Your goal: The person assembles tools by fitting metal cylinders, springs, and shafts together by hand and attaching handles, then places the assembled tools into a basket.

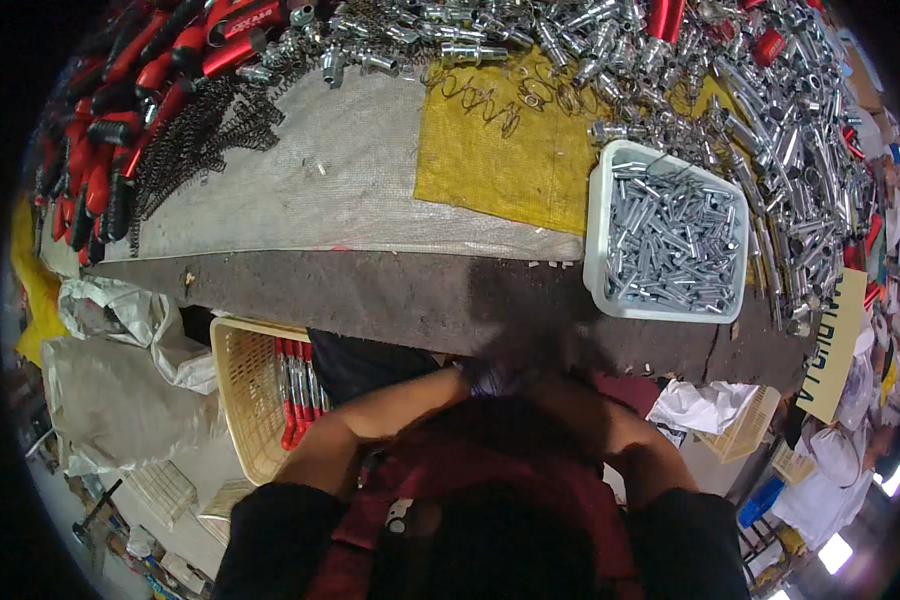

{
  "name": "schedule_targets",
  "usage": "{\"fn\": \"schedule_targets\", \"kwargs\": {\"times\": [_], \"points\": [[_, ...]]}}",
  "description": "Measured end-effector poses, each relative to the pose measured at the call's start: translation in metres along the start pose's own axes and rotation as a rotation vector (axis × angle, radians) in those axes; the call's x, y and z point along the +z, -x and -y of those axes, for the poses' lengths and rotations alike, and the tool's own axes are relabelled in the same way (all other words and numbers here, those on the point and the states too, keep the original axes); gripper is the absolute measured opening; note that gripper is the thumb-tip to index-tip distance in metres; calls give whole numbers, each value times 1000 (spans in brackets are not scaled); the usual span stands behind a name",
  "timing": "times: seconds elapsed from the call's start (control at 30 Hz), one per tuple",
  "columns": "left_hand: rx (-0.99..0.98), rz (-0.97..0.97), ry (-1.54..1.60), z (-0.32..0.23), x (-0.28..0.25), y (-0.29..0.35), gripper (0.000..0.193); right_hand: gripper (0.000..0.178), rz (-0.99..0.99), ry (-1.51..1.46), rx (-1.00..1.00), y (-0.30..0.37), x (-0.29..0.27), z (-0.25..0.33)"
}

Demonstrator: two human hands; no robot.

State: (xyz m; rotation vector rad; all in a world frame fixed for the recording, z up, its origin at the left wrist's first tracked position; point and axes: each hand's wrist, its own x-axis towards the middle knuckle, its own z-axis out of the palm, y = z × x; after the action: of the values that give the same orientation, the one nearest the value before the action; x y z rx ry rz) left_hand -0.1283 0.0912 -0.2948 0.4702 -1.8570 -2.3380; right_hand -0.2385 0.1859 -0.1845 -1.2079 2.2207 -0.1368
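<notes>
My left forearm (395, 405) reaches inward to the table's near edge, where my left hand fades into dark shadow. My right forearm (595, 425) bends in from the other side, and the right hand is lost in the same shadow. Both hands seem close together in front of my body, but their fingers do not show. Whatever they may hold cannot be made out. Nearest on the table, to the right, stands a white plastic tray (597, 235) full of short metal pins (675, 240).
Metal fittings (610, 60) and coil springs (485, 100) pile up at the back and right. Red and black tools (100, 170) heap at the far left. Below the table edge, a cream basket (238, 400) holds red-handled tools (298, 390). A person in white (835, 490) is at the far right.
</notes>
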Motion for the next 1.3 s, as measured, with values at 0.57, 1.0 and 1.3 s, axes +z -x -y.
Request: {"fn": "schedule_targets", "kwargs": {"times": [0.57,1.0,1.3], "points": [[-244,-972,1253,17,-94,-4,23,44,856,-1343,282,57,-98,51],[775,-938,1406,-224,-117,182,34,49,768,-1538,185,77,-45,146],[369,-1107,875,-175,-79,297,44,54,746,-1468,-3,-2,-54,139]]}}
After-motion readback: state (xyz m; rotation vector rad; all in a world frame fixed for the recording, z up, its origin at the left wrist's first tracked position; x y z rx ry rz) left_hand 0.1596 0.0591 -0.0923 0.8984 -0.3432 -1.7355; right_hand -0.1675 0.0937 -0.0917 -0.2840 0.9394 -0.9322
